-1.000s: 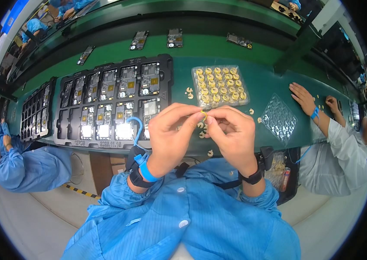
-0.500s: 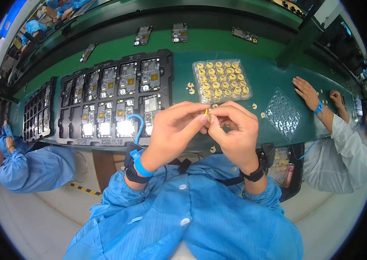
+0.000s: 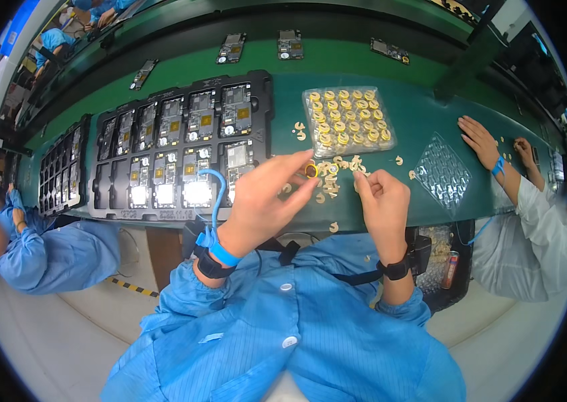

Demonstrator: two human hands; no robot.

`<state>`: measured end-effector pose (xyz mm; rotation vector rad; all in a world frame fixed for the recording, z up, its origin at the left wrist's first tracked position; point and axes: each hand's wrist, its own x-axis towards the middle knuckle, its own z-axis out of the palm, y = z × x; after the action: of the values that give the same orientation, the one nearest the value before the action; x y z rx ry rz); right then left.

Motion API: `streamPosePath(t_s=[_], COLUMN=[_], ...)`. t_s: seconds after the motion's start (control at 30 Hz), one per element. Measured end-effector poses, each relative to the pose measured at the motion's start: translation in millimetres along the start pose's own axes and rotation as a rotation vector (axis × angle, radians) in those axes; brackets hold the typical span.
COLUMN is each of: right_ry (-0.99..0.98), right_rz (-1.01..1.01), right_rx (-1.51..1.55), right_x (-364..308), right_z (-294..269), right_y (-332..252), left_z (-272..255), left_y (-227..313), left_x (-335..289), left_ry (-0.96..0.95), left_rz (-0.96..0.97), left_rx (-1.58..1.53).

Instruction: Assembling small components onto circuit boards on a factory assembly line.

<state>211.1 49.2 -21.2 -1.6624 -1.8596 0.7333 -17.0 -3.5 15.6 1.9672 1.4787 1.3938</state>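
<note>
We pinch a small gold ring (image 3: 311,171) in our left hand (image 3: 266,201) fingertips; light, stiff, slippery, best gripped by its rim. Our right hand (image 3: 380,197) is curled shut, contents hidden.

Small gold ring (image 3: 311,171) in left hand (image 3: 266,201) too tiny to identify; right hand (image 3: 382,201) fingertips' contents hidden.

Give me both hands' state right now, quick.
Left hand: grip closed on a small gold ring-shaped part, pinched at the fingertips.
Right hand: fingers curled shut; whether it holds anything cannot be told.
</note>
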Motion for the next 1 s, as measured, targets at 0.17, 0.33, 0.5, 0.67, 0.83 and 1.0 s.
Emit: streamPosePath(t_s=[0.17, 0.33, 0.5, 0.67, 0.83, 1.0], right_ry=[-0.285, -0.351, -0.286, -0.26, -0.329, -0.399], right_rz=[0.002, 0.022, 0.07, 0.055, 0.015, -0.005], right_rx=[0.829, 0.807, 0.87, 1.019, 1.098, 1.181], right_x=[-4, 6, 10, 10, 6, 7], right_z=[-16, -21, -23, -23, -21, -11], right_y=[-49, -48, -46, -15, -26, -19], left_z=[7, 8, 13, 16, 19, 18], left_y=[-3, 4, 2, 5, 5, 8], left_x=[11, 25, 33, 38, 34, 31], left_ry=[-0.047, -0.082, -0.108, -0.076, -0.1, -0.132], left_rz=[0.286, 0.388, 0.403, 0.365, 0.342, 0.301], left_rx=[0.147, 0.19, 0.202, 0.184, 0.171, 0.094])
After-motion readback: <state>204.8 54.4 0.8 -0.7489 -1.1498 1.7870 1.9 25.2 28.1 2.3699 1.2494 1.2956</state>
